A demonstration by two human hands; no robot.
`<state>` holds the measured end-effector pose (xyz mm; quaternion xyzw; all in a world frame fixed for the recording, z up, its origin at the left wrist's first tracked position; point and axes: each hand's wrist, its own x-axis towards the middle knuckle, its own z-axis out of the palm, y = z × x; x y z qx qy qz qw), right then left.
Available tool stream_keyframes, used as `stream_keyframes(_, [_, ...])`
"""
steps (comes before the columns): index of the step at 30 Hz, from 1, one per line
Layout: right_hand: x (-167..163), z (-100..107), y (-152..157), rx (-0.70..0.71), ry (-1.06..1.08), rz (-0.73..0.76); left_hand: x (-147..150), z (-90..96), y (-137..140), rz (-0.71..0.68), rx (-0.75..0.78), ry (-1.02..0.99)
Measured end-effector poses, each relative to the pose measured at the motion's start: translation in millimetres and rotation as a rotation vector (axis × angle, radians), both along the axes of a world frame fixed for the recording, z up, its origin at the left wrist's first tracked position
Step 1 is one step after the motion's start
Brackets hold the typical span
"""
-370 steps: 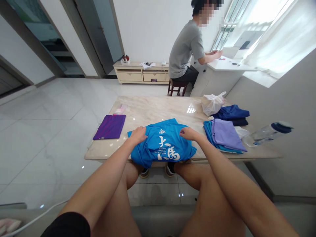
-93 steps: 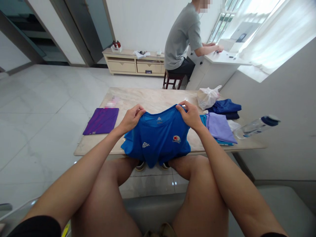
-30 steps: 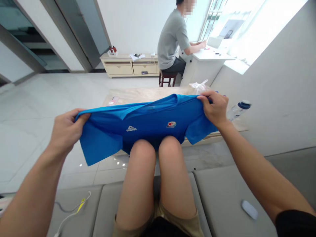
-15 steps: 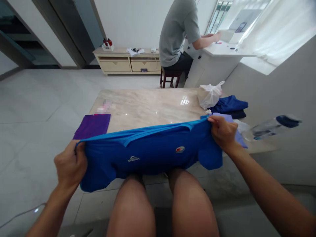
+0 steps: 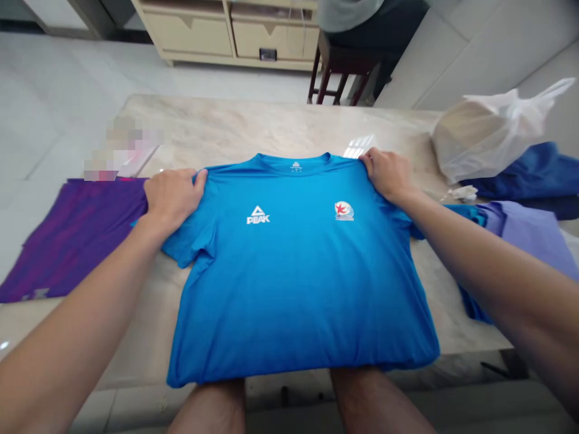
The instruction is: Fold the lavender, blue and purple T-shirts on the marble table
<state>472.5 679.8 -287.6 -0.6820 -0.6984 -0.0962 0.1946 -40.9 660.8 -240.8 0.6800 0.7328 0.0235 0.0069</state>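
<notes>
A blue T-shirt (image 5: 298,265) with a white PEAK logo and a round red-and-white emblem is spread face up over the marble-patterned table (image 5: 212,120), its hem reaching the front edge above my knees. My left hand (image 5: 174,196) pinches the shirt's shoulder on the left side, fingers closed. At the opposite shoulder, my right hand (image 5: 386,173) grips the fabric in the same way. The collar lies between both hands, toward the far side. Beside my left hand is a folded purple garment (image 5: 85,235), partly behind my forearm.
On the right are a white plastic bag (image 5: 488,135), dark blue folded clothing (image 5: 538,175) and a lavender garment (image 5: 529,232) under my forearm. A blurred patch covers something at the back left. Beyond the table, a person sits on a dark stool (image 5: 346,60) near a drawer cabinet (image 5: 190,33).
The shirt went from hanging stretched between my hands to lying flat across the table, front showing. Both hands moved forward and closer together, and the view tilted down toward the table.
</notes>
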Motion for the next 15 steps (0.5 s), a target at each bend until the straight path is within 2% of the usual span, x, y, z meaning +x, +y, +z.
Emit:
stream_keyframes(3, [2.1,2.5,8.8,0.000,0.039,0.044,1.7,10.2,4.3,0.038,-0.020,-0.020])
stream_keyframes(6, [-16.4,19.7,-15.6,0.019,0.075,0.035,7.8,20.4,-15.0,-0.004,0.066,-0.061])
stream_keyframes(8, [-42.1,31.9,-59.1,0.025,0.091,0.020,16.2,19.8,-47.2,-0.099,0.169,-0.126])
stream_keyframes(10, [-73.0,36.1,-120.0,-0.050,0.132,0.092,26.2,10.7,-91.6,-0.181,0.177,-0.201])
stream_keyframes(13, [-113.1,20.2,-212.7,-0.196,0.162,0.139,36.3,-14.7,-159.0,-0.261,0.100,-0.245])
stream_keyframes(15, [-127.9,2.7,-255.6,-0.262,0.157,0.107,36.8,-31.1,-189.9,-0.270,0.074,-0.239])
